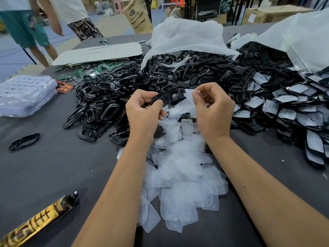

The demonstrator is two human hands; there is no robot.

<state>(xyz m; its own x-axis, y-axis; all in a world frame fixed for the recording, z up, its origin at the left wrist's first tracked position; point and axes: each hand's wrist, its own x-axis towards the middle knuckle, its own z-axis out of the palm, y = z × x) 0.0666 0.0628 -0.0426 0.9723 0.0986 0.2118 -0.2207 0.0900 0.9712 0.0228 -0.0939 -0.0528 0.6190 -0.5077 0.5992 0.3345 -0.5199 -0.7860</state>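
Black plastic, a small slotted piece (161, 98) sits in the left hand (142, 111), held above the surface (53, 166) in front of the heaps. The fingers (156, 104) of that hand curl round its lower left end. Its long axis runs from lower left to upper right, so the free end points across at the right hand (211, 111). Just off that free end and a little higher hangs a translucent sheet (189, 91), pinched between the right thumb and forefinger while the other right fingers lie loosely curled. I cannot tell whether the sheet touches the piece. The sheet lies to the right of the piece and in line with its long axis, so the next move probably depends on drawing the two hands along that line, either together or apart. The right hand is the one placed to guide the sheet. Below the wrists lies a loose pile of translucent sheets (181, 175). To the left is a heap of glossy black frames (106, 97), and to the right a heap of black parts with pale faces (293, 107) spills from white bags (187, 36). Further out lie a lone black ring (24, 141), clear trays (25, 95) and a brown and gold tube (35, 223).
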